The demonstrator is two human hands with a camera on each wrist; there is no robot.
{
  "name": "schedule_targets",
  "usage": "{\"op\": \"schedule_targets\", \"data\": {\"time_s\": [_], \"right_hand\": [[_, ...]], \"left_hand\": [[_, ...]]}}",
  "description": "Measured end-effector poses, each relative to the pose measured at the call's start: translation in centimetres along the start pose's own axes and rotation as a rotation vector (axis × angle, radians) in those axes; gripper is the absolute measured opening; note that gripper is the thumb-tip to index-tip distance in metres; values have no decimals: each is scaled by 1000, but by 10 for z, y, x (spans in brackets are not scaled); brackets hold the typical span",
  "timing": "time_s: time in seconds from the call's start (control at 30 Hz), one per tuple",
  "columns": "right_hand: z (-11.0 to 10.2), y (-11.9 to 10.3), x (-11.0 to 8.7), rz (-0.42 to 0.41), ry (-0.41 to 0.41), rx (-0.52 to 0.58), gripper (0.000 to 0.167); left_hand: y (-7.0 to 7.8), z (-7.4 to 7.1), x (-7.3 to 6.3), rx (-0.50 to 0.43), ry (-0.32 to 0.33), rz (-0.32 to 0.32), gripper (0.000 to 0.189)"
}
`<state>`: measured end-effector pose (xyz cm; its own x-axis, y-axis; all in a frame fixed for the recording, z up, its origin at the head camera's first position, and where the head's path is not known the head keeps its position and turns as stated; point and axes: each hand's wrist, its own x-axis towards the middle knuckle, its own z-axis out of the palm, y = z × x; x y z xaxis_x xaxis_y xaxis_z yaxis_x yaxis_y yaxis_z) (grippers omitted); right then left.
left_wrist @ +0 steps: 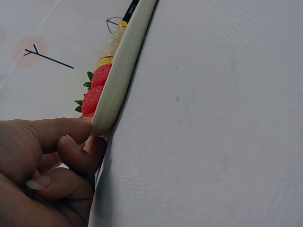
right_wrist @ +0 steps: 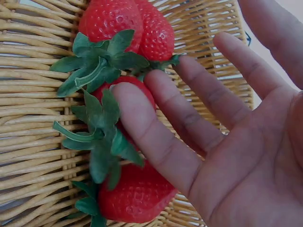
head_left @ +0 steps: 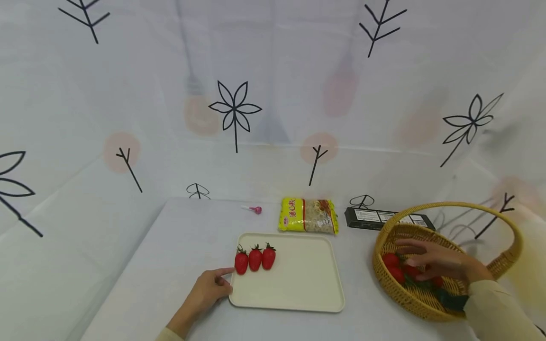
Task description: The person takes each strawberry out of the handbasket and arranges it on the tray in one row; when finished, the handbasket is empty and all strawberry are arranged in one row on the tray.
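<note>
Three red strawberries (head_left: 255,260) with green leaves stand in a row at the upper left of a cream tray (head_left: 294,289). My left hand (head_left: 209,288) holds the tray's left edge; in the left wrist view its curled fingers meet the rim. My right hand (head_left: 445,260) reaches inside a wicker basket (head_left: 403,298). Several more strawberries (right_wrist: 137,198) lie in that basket. In the right wrist view the right hand's fingers are spread, one fingertip (right_wrist: 128,97) against the middle strawberry. No strawberry is gripped there.
Behind the tray lies a yellow bag of dry food (head_left: 308,216), with a pink lollipop (head_left: 256,210) to its left. A long black box (head_left: 367,218) lies behind the basket, whose tall handle (head_left: 456,204) arches above it. A dark green thing (head_left: 450,300) rests in the basket's near part.
</note>
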<state>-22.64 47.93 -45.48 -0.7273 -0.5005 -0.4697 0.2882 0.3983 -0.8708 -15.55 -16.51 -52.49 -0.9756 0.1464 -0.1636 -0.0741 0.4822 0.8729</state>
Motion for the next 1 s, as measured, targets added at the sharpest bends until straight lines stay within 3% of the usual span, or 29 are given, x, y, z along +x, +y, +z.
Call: {"op": "schedule_targets", "data": {"time_s": [0.47,0.73,1.0], "right_hand": [[-7,-2,5,-36,75,-150,63],[-4,2,6,35,102,-120,67],[0,3,10,47,74,-86,64]], "left_hand": [[2,0,1,2,-3,-18,53],[2,0,-1,15,8,-43,53],[2,1,-3,13,10,-43,53]]}}
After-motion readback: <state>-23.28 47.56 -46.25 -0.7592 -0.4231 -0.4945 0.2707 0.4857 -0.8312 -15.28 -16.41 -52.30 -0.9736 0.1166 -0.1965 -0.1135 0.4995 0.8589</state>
